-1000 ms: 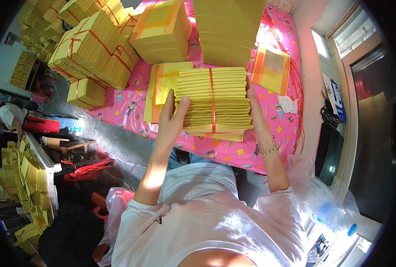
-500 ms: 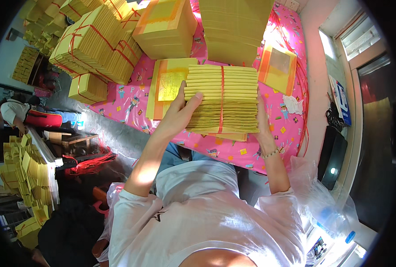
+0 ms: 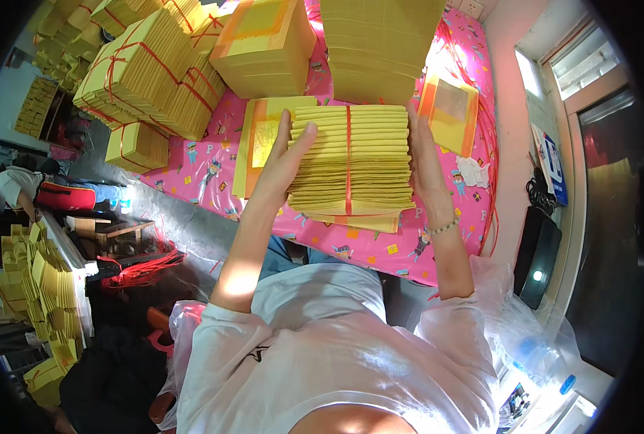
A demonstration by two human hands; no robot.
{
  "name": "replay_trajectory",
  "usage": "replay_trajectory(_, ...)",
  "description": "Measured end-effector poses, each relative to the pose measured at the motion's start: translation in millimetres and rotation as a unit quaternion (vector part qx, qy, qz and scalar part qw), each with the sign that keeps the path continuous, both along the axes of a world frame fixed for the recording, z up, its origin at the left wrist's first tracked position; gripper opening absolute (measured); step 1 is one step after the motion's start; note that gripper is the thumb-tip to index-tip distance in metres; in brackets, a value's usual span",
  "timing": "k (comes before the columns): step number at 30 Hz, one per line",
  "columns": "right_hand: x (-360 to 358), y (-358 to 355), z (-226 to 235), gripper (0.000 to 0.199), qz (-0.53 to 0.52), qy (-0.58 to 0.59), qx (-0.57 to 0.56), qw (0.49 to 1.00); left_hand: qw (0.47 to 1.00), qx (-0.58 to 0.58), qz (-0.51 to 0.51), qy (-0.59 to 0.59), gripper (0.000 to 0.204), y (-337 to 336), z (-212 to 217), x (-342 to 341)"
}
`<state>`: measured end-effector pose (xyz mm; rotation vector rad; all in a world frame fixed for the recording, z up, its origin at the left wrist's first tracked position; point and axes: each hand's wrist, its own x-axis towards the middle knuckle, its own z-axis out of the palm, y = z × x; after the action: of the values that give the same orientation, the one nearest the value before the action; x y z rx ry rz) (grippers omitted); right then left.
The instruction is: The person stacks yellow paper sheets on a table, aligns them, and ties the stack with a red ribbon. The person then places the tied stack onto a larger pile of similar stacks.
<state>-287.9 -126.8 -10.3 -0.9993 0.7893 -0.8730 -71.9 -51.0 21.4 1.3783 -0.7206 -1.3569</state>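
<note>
A thick bundle of yellow paper sheets, tied with a red string down its middle, is held up above the pink table. My left hand presses flat against the bundle's left side, fingers pointing away from me. My right hand grips its right side. A few loose yellow sheets show under the bundle's near edge. A flat yellow and orange sheet stack lies on the table just left of my left hand.
Tall yellow paper stacks and a wrapped block stand at the back. String-tied bundles pile at the left. A small orange-edged stack lies right. Red strings and more yellow paper lie on the floor.
The bundle, held between both hands, has risen off the table toward me. My left hand has shifted from the bundle's near left edge to flat against its left side.
</note>
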Motion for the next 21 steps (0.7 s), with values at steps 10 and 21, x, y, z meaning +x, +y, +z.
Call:
replay_trajectory(10, -3.6, 11.8, -12.5, 0.063, 0.008, 0.029, -0.051, 0.998, 0.996, -0.078, -0.017, -0.033, 0.076, 1.0, -17.0, 0.5)
replay_trajectory(21, 5.0, -10.4, 14.6, 0.07, 0.01, 0.007, 0.023, 1.0, 1.0, -0.024, 0.016, -0.007, 0.084, -33.6, -18.9, 23.7)
